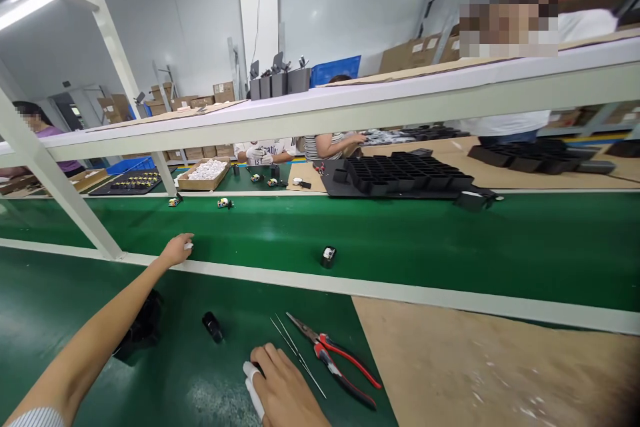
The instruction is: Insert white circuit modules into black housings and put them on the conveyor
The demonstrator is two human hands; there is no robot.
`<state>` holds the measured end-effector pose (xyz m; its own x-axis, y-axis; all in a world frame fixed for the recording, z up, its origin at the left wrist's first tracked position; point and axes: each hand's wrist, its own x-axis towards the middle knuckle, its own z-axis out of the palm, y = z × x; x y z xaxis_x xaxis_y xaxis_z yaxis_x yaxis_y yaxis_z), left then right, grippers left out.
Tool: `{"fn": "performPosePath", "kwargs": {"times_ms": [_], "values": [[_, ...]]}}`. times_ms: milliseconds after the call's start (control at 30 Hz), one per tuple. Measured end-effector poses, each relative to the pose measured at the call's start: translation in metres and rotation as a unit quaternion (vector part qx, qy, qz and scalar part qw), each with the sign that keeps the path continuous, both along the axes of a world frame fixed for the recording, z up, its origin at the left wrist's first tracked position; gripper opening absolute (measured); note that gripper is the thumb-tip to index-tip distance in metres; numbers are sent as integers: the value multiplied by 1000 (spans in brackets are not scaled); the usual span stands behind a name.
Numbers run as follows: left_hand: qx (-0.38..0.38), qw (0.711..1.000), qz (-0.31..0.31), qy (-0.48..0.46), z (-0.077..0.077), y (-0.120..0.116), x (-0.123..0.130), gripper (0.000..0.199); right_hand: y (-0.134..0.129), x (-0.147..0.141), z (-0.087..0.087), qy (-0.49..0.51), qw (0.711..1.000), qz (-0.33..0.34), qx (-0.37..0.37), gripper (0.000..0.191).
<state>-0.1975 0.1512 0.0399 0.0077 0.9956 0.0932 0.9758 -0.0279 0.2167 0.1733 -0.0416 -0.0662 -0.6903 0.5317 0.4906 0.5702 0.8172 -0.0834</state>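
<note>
My left hand (178, 249) reaches out over the near edge of the green conveyor belt (420, 233), its fingers partly apart and nothing seen in them. On the green bench in front of me rests my right hand (280, 383), fingers bent, with white covers on some fingertips; what is under the fingers is hidden. Just right of it lie metal tweezers (299, 355) and red-handled pliers (335, 360). A small black part (213, 327) lies left of my right hand. One black housing with white inside (329, 256) sits on the belt.
Small colourful assemblies (225, 203) lie on the belt's far side. Beyond are a box of white parts (204, 175) and black trays (400, 173). A white frame post (75, 193) slants at left; black parts (143, 327) lie beneath my left forearm. People work across the belt.
</note>
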Motion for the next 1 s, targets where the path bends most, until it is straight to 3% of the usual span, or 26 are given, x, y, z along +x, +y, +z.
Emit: {"fn": "performPosePath", "kwargs": {"times_ms": [100, 200, 333, 433, 567, 667, 767, 1000], "values": [[-9, 994, -108, -32, 0, -26, 53, 42, -6, 0, 8, -7, 1000, -15, 2, 28], [-29, 973, -222, -56, -5, -75, 107, 49, -9, -1, 15, -6, 999, -53, -1, 31], [-44, 945, -325, -18, -5, -136, 149, 52, -7, 1, 21, -16, 995, -102, -11, 26], [-21, 941, -337, -6, -2, -154, 144, 59, -6, 1, 23, -25, 993, -112, -24, 21], [-3, 966, -254, -42, -6, -163, 110, 84, -7, -4, 24, -8, 992, -121, -25, 13], [-52, 969, -221, -92, -19, -174, 95, 81, -7, -9, 24, -3, 991, -125, -37, 26], [-89, 951, -249, -161, -31, -184, 101, 67, -6, -12, 24, -18, 991, -123, -49, 25], [-94, 919, -296, -245, -43, -194, 124, 79, -5, -11, 23, -40, 991, -117, -55, 29]]}}
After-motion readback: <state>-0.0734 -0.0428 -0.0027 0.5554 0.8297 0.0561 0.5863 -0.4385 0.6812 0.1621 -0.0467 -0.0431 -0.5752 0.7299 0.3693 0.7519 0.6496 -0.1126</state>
